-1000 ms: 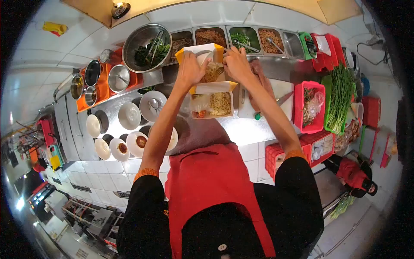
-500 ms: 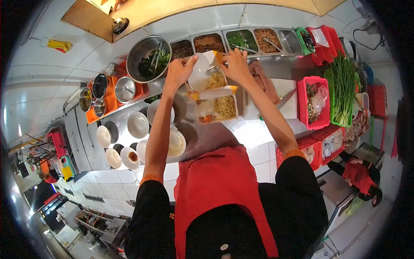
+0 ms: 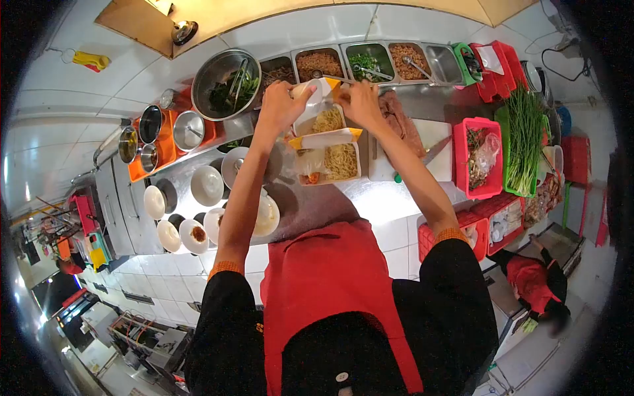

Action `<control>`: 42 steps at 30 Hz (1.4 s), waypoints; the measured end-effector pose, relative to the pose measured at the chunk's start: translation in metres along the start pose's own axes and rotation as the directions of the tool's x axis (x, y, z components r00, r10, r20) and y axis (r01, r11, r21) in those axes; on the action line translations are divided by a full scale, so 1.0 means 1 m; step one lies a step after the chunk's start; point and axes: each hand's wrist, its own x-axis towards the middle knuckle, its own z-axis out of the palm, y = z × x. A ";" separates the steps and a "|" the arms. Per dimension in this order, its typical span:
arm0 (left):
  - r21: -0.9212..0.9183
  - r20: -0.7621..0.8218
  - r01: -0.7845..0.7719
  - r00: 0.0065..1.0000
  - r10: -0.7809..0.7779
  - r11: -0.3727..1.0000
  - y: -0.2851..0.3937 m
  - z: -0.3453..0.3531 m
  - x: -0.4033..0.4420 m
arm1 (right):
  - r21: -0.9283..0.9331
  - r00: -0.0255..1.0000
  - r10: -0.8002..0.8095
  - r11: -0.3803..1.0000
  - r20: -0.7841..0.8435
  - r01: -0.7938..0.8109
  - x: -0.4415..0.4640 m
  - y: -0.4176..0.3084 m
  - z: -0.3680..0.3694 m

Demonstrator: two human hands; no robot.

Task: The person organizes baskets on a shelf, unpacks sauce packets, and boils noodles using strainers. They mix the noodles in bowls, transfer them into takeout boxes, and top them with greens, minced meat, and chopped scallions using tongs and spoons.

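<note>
My left hand is closed on a pale bowl, tipped and partly hidden by the thumb, above the far takeaway box. My right hand has curled fingers close to that box's orange-edged flap. A metal spoon points from it toward the minced-meat pan; its exact grip is hard to see. Noodles lie in the far box. In front, a second open box holds noodles, a clear bag and something orange-red.
Several white bowls stand on the left of the steel counter. A large steel bowl with greens is behind them. To the right are meat, a cutting board, a knife and a pink basket. A co-worker is at lower right.
The bowl in my left hand has lifted and tilted away from the box. The metal utensil has moved from the bowl to the minced-meat pan. My right hand has shifted slightly nearer.
</note>
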 end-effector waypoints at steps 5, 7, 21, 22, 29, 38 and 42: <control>0.030 -0.005 -0.034 0.999 0.034 0.999 -0.004 0.003 0.001 | -0.051 0.986 0.056 0.997 0.154 -0.049 0.007 -0.014 -0.013; 0.021 0.005 -0.046 0.999 0.045 0.999 -0.005 0.010 0.002 | 0.030 0.995 0.100 0.995 -0.008 -0.100 0.005 -0.020 -0.011; 0.068 -0.034 -0.169 0.985 0.172 0.983 -0.003 0.006 -0.004 | -0.027 0.982 0.001 1.000 0.190 0.005 -0.005 0.026 -0.006; 0.073 -0.039 -0.165 0.985 0.168 0.984 -0.007 0.005 -0.003 | -0.047 0.969 0.022 0.999 0.248 -0.010 -0.005 0.025 -0.007; 0.037 -0.064 -0.186 0.980 0.188 0.982 -0.016 -0.012 -0.010 | -0.191 0.976 -0.028 0.979 0.217 0.071 -0.007 0.027 0.005; -0.401 -0.224 0.174 0.933 -0.281 0.900 -0.066 -0.079 -0.107 | -0.300 0.952 -0.036 0.945 0.304 0.131 0.013 0.014 0.054; -0.411 -0.149 0.540 0.755 -0.639 0.734 -0.173 -0.089 -0.204 | -0.158 0.965 -0.084 0.979 0.247 0.126 0.014 0.012 0.035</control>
